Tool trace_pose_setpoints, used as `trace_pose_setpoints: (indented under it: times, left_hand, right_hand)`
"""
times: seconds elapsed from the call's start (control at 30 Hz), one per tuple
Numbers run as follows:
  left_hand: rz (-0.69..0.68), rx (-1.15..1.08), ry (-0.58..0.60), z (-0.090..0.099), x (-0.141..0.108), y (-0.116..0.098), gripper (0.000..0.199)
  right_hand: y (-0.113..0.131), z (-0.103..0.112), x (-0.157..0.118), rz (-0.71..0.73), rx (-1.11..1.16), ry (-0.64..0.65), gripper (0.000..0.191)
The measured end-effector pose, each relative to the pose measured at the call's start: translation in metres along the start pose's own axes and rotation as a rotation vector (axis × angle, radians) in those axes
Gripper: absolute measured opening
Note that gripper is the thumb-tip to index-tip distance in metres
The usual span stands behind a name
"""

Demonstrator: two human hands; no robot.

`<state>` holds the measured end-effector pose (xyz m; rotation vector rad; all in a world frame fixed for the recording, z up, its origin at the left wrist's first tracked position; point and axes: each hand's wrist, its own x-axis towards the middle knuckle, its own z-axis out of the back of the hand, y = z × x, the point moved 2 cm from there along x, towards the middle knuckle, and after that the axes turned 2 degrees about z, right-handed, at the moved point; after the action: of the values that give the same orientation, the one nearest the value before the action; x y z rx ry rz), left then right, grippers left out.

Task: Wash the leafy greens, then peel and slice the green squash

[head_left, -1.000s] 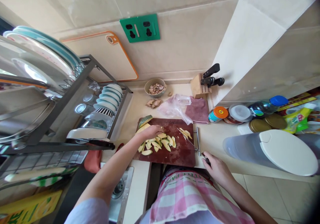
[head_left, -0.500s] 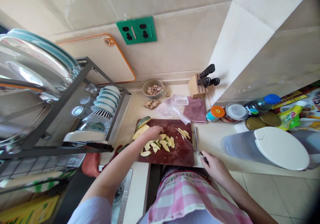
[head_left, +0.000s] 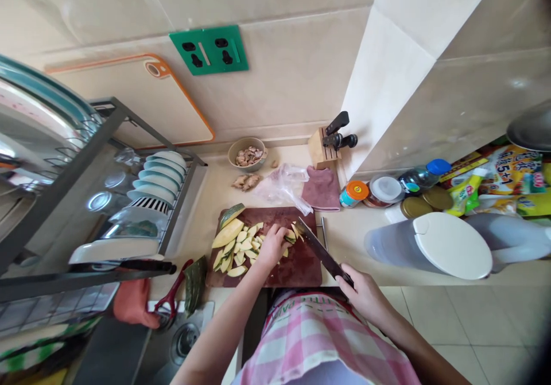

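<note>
My right hand [head_left: 359,287] grips a kitchen knife [head_left: 321,253] by its handle. The blade slants up and left over the right side of a dark red cutting board [head_left: 258,279], its tip near some squash slices. My left hand [head_left: 273,246] is closed, fingertips on a small bunch of green-edged squash slices [head_left: 291,237] just left of the blade. More pale yellow squash slices [head_left: 241,244] are spread over the board's left half. Behind them lie larger squash pieces [head_left: 228,233], one showing green skin.
Beyond the board are a bowl of chopped pieces [head_left: 248,154], ginger [head_left: 247,182], a plastic bag [head_left: 284,184], a cloth [head_left: 322,190] and a knife block [head_left: 321,147]. A dish rack [head_left: 166,218] and sink [head_left: 185,339] are left; jars and a lidded container [head_left: 451,246] stand right.
My left hand has moved right across the board to the slices near the knife. The knife's blade has come up and left over the board. The view has shifted rightward.
</note>
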<state>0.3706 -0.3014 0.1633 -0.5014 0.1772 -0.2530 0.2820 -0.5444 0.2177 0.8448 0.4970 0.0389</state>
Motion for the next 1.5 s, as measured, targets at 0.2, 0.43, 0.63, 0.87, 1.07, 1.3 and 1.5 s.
trace_pose_setpoints:
  times: [0.2,0.43,0.63,0.87,1.07,1.3,1.5]
  left_hand:
    - [-0.108,0.047,0.041,0.005,-0.009,0.004,0.020]
    - [-0.200,0.130,0.043,-0.004,-0.010,0.003,0.018]
    - [-0.203,0.099,0.013,-0.011,-0.019,0.008,0.028]
    - [-0.189,0.103,0.011,-0.010,-0.020,0.006,0.034]
    - [-0.201,0.141,0.022,-0.009,-0.020,0.005,0.032]
    - [-0.187,0.098,0.027,-0.013,-0.020,0.008,0.035]
    - [-0.165,0.020,0.042,-0.008,-0.016,0.010,0.027]
  right_hand:
    - [0.005,0.002,-0.004,0.002,-0.006,0.051,0.021]
    - [0.005,-0.005,-0.002,-0.036,-0.121,0.017,0.023]
    - [0.011,-0.020,-0.004,-0.027,-0.152,0.080,0.025]
    - [0.023,-0.023,-0.006,-0.029,-0.143,0.046,0.026]
    - [0.030,-0.030,-0.009,-0.064,-0.225,0.078,0.024]
    - [0.031,-0.046,-0.003,-0.120,-0.320,0.119,0.023]
    - [0.024,-0.064,0.008,-0.143,-0.307,0.069,0.022]
